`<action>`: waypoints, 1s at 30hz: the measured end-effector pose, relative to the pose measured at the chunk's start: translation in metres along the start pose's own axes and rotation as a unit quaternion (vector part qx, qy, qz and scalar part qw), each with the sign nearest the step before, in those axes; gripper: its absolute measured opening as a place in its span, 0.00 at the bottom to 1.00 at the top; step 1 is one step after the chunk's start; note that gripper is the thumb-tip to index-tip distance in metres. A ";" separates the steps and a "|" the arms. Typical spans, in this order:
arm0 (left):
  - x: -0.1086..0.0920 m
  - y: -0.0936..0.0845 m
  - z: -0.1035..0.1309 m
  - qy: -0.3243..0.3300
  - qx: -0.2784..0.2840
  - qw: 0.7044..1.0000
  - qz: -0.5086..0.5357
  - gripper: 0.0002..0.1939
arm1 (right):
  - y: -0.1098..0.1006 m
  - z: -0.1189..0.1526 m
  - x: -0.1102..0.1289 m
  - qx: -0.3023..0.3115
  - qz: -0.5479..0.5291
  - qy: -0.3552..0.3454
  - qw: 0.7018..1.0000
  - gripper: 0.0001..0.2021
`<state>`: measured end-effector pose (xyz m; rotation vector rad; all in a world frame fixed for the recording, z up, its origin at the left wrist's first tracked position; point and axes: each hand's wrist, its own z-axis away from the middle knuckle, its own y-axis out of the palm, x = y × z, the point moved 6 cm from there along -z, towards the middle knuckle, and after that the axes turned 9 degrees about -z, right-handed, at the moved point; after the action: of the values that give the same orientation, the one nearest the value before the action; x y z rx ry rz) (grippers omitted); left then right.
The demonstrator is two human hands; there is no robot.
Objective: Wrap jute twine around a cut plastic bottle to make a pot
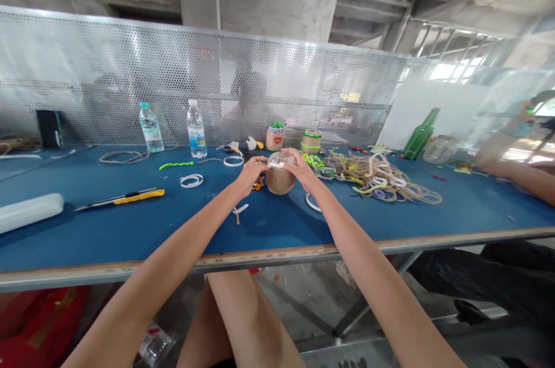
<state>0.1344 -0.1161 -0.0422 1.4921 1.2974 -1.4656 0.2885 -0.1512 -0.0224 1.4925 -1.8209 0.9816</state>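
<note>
Near the middle of the table, a rounded jar [280, 183] with a brown, twine-like covering and a clear glassy upper part stands between my hands. My left hand [253, 174] grips its left side, fingers bent toward the rim. From the right, my right hand [300, 169] closes on the same jar. A white strip [276, 165] lies across the upper part between my fingertips; whether it is stuck on cannot be made out. Partly behind my right forearm is a white ring [312, 202]. Orange bits [258, 184] lie beside my left hand.
Left are a yellow utility knife [139, 197], a tape roll [191, 181] and two water bottles [150, 128]. Decorated jars [274, 138] stand behind. A twine heap [381, 177], green bottle [422, 135] and another person's arm [511, 177] are right. A perforated metal screen [165, 78] closes the back.
</note>
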 end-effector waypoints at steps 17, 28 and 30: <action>-0.008 -0.013 -0.008 0.100 -0.072 0.988 -0.092 0.12 | -0.003 -0.001 -0.003 0.011 -0.018 0.019 1.000 0.25; -0.039 -0.004 0.029 0.297 -0.096 0.916 -0.253 0.08 | -0.018 0.007 0.002 -0.034 0.017 0.056 0.998 0.28; -0.040 0.000 0.033 0.305 -0.087 0.910 -0.266 0.10 | -0.017 0.008 0.005 -0.041 0.035 0.047 0.997 0.25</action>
<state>0.1289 -0.1548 -0.0078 1.6128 2.2952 -1.1613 0.3044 -0.1623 -0.0201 1.3199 -1.8329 0.9818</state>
